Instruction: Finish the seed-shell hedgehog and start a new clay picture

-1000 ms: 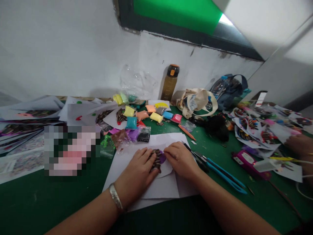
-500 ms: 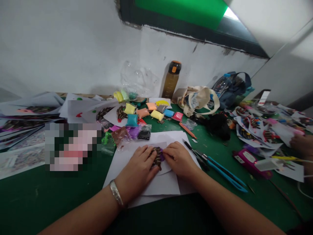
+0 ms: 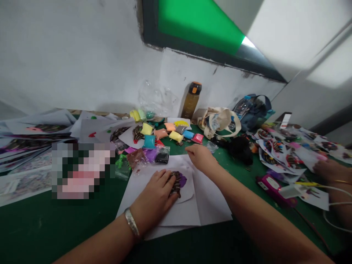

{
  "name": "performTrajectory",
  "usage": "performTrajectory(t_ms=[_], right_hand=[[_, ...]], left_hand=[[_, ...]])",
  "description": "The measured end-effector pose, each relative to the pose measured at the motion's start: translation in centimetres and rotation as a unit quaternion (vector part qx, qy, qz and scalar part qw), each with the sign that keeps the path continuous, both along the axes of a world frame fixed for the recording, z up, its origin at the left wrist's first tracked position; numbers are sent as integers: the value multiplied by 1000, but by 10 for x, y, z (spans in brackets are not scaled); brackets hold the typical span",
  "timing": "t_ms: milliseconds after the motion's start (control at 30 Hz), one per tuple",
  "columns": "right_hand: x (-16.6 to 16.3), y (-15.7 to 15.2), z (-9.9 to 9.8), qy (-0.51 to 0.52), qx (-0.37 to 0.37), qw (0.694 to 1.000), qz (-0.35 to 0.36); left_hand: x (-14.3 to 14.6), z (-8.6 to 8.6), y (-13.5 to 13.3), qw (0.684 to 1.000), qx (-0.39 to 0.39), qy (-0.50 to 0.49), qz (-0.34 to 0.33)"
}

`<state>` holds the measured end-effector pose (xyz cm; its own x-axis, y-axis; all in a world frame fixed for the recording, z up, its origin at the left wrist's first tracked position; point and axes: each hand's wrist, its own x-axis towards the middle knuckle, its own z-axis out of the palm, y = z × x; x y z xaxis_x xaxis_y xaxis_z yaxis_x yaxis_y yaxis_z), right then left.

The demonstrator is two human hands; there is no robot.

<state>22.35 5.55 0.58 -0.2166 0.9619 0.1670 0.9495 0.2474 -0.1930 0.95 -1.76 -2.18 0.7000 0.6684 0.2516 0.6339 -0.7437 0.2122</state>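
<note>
My left hand (image 3: 155,198), with a silver bangle at the wrist, lies flat with spread fingers on a white paper sheet (image 3: 181,211), fingertips pressing a purple clay shape covered with dark seeds (image 3: 177,182). My right hand (image 3: 200,157) is stretched forward over the sheet's far edge, fingers curled down, near a few loose seeds (image 3: 181,143) and small bags of coloured clay (image 3: 162,134). I cannot see anything in its fingers.
A brown bottle (image 3: 191,99) stands against the wall. A cloth bag (image 3: 217,120) and a blue bag (image 3: 251,110) lie at the back right. Printed sheets (image 3: 280,150) and another person's hand (image 3: 330,170) are at the right. Papers (image 3: 33,139) pile at the left.
My right hand has left the seed-covered clay shape and reached forward toward the clay bags. My left hand stays on the shape. The view has tilted up slightly.
</note>
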Motion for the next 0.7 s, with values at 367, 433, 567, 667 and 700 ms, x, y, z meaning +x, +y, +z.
performTrajectory(t_ms=[367, 433, 567, 667, 700], right_hand=[[-10, 51, -21, -62, 10, 998, 21], [-11, 44, -24, -68, 19, 997, 17], [-12, 34, -23, -68, 37, 997, 2], [-9, 22, -14, -49, 48, 998, -13], [-7, 15, -11, -41, 50, 998, -17]], left_hand=[[-3, -4, -1, 1000, -12, -13, 8], [-3, -2, -1, 1000, -19, -5, 7], [-2, 2, -2, 1000, -22, 13, 4], [-2, 3, -2, 1000, -16, 14, 3], [-2, 3, -2, 1000, -14, 12, 3]])
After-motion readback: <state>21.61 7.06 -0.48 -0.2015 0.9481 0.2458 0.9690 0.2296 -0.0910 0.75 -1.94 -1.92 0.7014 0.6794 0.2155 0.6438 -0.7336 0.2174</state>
